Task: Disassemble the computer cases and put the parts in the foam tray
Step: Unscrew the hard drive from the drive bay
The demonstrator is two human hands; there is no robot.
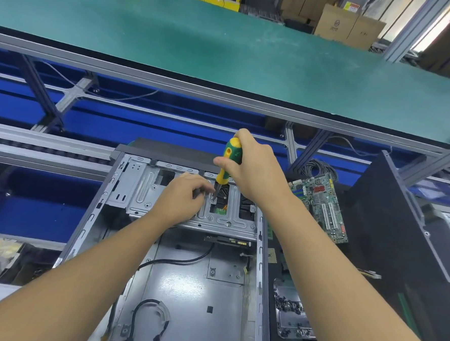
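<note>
Over the computer case (185, 286), the right hand (248, 166) grips the screwdriver (228, 158) to turn a screw (213, 200), while the left hand (182, 198) curls by its tip, hold unclear, likely steadying it.

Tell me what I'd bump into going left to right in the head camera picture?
Crinkly plastic bag → left hand → screwdriver → motherboard → black computer case.

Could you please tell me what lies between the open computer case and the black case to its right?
Head view: a green motherboard lies between the open computer case and the black case, and nearer the camera a metal tray of screws.
</note>
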